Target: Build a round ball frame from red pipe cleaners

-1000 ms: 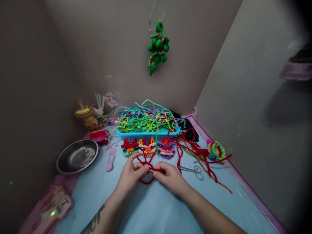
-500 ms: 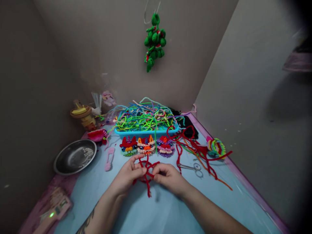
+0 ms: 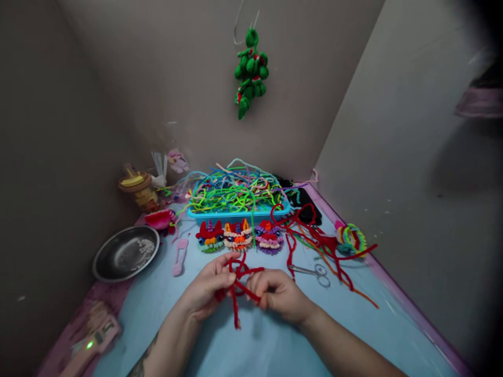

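Observation:
Between my hands is a knotted piece of red chenille yarn (image 3: 235, 303), with loops and loose ends sticking out on several sides. My left hand (image 3: 210, 285) pinches it at the left of the crossing, thumb on top. One loose end hangs down toward me. With thumb and fingers closed, my right hand (image 3: 281, 295) grips a strand on the right side. Just beyond stand three small colourful yarn faces: a red one (image 3: 210, 236), an orange and cream one (image 3: 238, 235) and a purple one (image 3: 269, 237).
Behind, a blue tray (image 3: 239, 214) overflows with coloured yarn pieces. Scissors (image 3: 314, 270) and loose red strands (image 3: 326, 241) lie on the right. On the left are a metal bowl (image 3: 118, 256), a pink clip-like piece (image 3: 179, 257) and a lit pink device (image 3: 98, 335).
My right hand has moved slightly right and down, drawing a red strand out toward it. My left hand keeps its pinch on the knotted yarn. The view has shifted slightly.

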`<state>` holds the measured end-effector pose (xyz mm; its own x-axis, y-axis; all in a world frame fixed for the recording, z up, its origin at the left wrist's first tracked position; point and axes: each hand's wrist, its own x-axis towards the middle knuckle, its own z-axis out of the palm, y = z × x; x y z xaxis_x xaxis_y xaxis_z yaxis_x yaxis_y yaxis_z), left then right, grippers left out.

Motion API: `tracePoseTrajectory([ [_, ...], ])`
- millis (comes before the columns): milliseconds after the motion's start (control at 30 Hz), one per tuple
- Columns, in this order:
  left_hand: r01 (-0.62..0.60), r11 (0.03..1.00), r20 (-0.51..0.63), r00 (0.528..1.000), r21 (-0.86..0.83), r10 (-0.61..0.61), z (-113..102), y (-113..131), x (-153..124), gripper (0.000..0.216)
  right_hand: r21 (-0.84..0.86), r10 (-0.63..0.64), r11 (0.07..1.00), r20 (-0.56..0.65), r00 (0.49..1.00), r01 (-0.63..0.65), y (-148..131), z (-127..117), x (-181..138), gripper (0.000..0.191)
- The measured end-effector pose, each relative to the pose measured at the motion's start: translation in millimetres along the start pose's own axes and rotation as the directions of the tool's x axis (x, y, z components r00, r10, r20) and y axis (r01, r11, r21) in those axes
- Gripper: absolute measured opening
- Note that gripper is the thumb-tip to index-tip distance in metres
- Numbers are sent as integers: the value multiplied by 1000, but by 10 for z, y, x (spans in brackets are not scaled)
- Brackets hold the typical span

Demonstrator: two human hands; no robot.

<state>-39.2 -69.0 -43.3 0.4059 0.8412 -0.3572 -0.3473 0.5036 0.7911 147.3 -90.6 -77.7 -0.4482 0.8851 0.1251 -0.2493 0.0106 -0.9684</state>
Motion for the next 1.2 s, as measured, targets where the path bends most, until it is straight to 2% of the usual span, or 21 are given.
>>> tracePoseTrajectory([
  [67, -101, 995, -87, 991, -8, 100, 1, 22, 15, 63, -5, 13, 1000, -111, 994, -14, 15, 4, 18, 42],
  [167, -293, 955, -252, 922, 41, 294, 1, 42, 50, 57, 107, 107, 991, -247, 963, -82, 64, 27, 61, 62],
  [233, -346, 931, -295, 883, 114, 365, 11, 27, 69, 57, 164, 180, 976, -231, 956, -144, 88, 65, 85, 61],
  [300, -341, 922, -290, 877, 185, 383, 35, -13, 81, 59, 175, 203, 970, -212, 956, -168, 90, 120, 97, 49],
  [433, -311, 909, -260, 886, 278, 383, 104, -117, 91, 61, 191, 158, 976, -302, 940, -103, 66, 230, 109, 32],
  [533, -321, 899, -250, 882, 298, 398, 147, -179, 92, 59, 166, 156, 981, -376, 913, -100, 78, 266, 120, 29],
  [600, -324, 901, -256, 880, 287, 399, 168, -205, 87, 56, 143, 166, 982, -378, 911, -119, 92, 276, 122, 28],
  [733, -288, 937, -291, 896, 197, 337, 206, -231, 64, 55, 3, 147, 988, -347, 926, -156, 86, 301, 100, 21],
  [867, -238, 971, -327, 916, 22, 232, 245, -241, 45, 58, -321, -13, 940, -374, 927, -116, 42, 326, 51, 7],
  [933, -229, 973, -331, 921, -35, 204, 253, -241, 44, 59, -417, -71, 904, -364, 929, -95, 26, 329, 34, 7],
  [1200, -183, 978, -337, 931, -103, 139, 192, -191, 77, 63, -445, -93, 894, -318, 944, -62, 13, 332, 46, 7],
])
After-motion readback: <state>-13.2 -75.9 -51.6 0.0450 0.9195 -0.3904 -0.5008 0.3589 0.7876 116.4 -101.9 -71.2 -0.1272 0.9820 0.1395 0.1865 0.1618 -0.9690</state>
